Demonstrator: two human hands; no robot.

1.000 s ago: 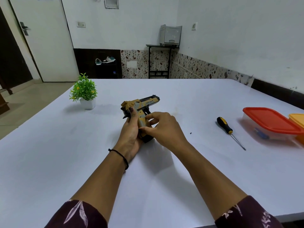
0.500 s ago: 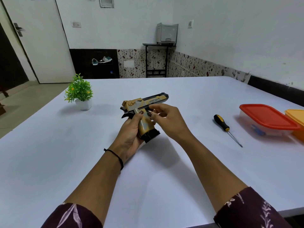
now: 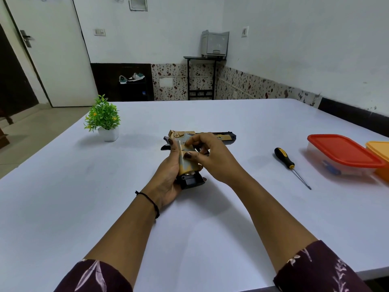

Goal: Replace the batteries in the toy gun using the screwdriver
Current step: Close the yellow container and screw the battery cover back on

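Gripping toy gun (image 3: 186, 163) in left hand (image 3: 168, 183), right hand (image 3: 217, 160) seemingly pinching, screwdriver (image 3: 284, 158), box (image 3: 345, 153) apart

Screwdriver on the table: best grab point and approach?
Take the screwdriver by its thick black-and-yellow handle, the far end; the thin shaft points back toward the person. It lies flat, so come from above with the right hand, the nearer one, now on the toy gun.

No legible text; toy gun (image 3: 224, 136) marking blurred.
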